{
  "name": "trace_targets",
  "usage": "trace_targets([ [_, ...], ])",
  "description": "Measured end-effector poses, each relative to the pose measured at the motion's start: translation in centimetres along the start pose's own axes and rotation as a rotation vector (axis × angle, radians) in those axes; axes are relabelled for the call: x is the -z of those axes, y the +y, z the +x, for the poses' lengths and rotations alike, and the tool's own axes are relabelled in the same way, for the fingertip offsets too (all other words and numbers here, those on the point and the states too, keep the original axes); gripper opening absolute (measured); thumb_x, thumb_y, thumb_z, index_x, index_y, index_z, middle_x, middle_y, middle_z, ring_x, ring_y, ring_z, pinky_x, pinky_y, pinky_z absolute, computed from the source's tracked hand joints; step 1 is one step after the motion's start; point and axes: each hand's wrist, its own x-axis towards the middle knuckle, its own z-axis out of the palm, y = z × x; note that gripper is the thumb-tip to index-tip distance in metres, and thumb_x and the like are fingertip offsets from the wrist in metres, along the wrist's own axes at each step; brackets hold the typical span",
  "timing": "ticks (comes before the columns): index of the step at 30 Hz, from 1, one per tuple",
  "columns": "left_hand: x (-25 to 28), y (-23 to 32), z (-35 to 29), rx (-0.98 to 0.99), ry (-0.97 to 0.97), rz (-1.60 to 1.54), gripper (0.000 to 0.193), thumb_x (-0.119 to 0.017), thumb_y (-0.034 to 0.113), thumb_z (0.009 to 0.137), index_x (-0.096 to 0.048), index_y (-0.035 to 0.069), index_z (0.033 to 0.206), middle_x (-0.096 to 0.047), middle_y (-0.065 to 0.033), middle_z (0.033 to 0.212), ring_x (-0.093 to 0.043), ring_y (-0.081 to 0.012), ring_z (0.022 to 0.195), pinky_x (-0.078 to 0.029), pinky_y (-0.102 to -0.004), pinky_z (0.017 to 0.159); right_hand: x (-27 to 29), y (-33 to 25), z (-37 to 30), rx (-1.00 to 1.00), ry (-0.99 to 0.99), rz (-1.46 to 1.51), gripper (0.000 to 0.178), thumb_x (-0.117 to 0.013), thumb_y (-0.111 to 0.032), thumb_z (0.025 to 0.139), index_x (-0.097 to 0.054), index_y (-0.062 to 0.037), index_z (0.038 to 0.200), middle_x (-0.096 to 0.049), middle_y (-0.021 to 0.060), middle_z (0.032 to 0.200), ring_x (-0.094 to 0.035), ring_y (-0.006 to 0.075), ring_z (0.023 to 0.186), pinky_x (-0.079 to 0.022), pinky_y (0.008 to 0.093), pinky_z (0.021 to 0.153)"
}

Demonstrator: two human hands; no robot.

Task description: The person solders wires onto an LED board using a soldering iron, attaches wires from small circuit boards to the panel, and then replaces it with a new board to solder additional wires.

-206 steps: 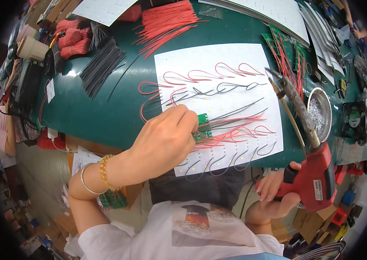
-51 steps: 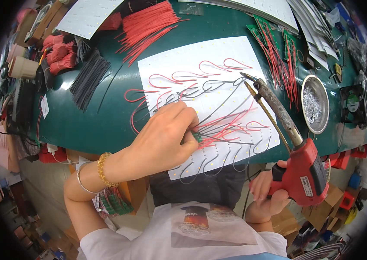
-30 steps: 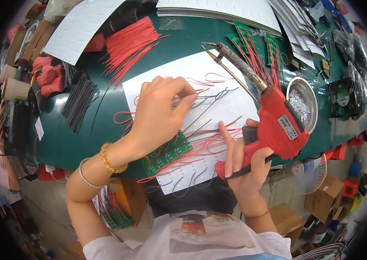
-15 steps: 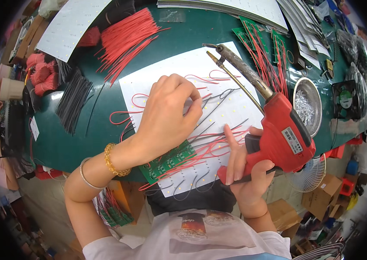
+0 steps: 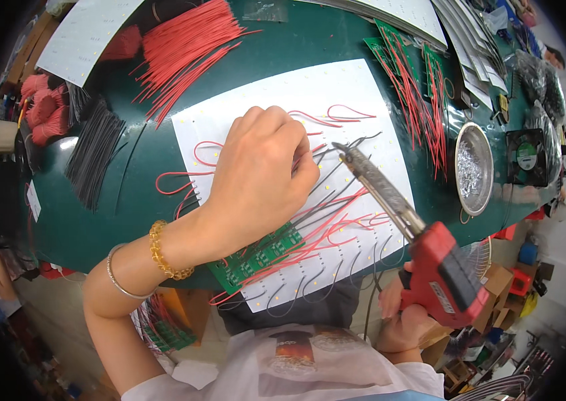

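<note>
My right hand point(image 5: 406, 314) grips a red soldering gun point(image 5: 446, 277) with a black inset. Its long metal barrel slants up-left, and the tip hovers or rests by the wires just right of my left hand point(image 5: 266, 170). The left hand has its fingers curled in a pinch over a white LED panel point(image 5: 363, 87); what lies between the fingertips is hidden. Red wires point(image 5: 326, 119) and black wires point(image 5: 326, 175) lie across the panel, some looped. A green circuit board point(image 5: 256, 260) with red wires attached lies at the panel's near edge, partly under my left forearm.
Bundles of red wires point(image 5: 189, 47) and black wires point(image 5: 95, 157) lie to the left. Wired green boards point(image 5: 396, 67), a metal bowl point(image 5: 461, 194) of silvery bits and a black fan point(image 5: 525, 158) are on the right. Stacked white panels point(image 5: 390, 17) sit at the back.
The soldering gun has swung down and turned, bringing its tip from above the panel to near my left fingers. My right hand has moved lower right; my left hand stays pinched over the panel.
</note>
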Motion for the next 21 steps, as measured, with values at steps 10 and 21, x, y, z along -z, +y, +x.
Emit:
trace_targets([
  [10,-0.4,-0.2,0.0,-0.062,0.051,0.004,0.009,-0.059,-0.002,0.068,-0.050,0.001,0.068,-0.048,-0.0086,0.071,-0.046,-0.0241,0.069,-0.037,-0.0338,0.062,0.2,1.3,-0.1,0.034,-0.042,-0.074,0.068,-0.067,-0.048,0.074,-0.044,0.0062,0.108,-0.045,0.0010,0.049,-0.041,0.0092,0.038,-0.032,0.0220,0.038],
  [21,-0.5,-0.2,0.0,-0.074,0.059,0.029,0.009,-0.059,-0.002,0.067,-0.050,0.001,0.068,-0.048,-0.0088,0.071,-0.046,-0.0244,0.068,-0.037,-0.0342,0.062,-1.5,-0.3,0.4,0.088,0.019,-0.009,0.076,-0.064,-0.054,0.073,-0.043,0.0079,0.112,-0.042,-0.0019,0.046,-0.039,0.0071,0.036,-0.031,0.0202,0.037],
])
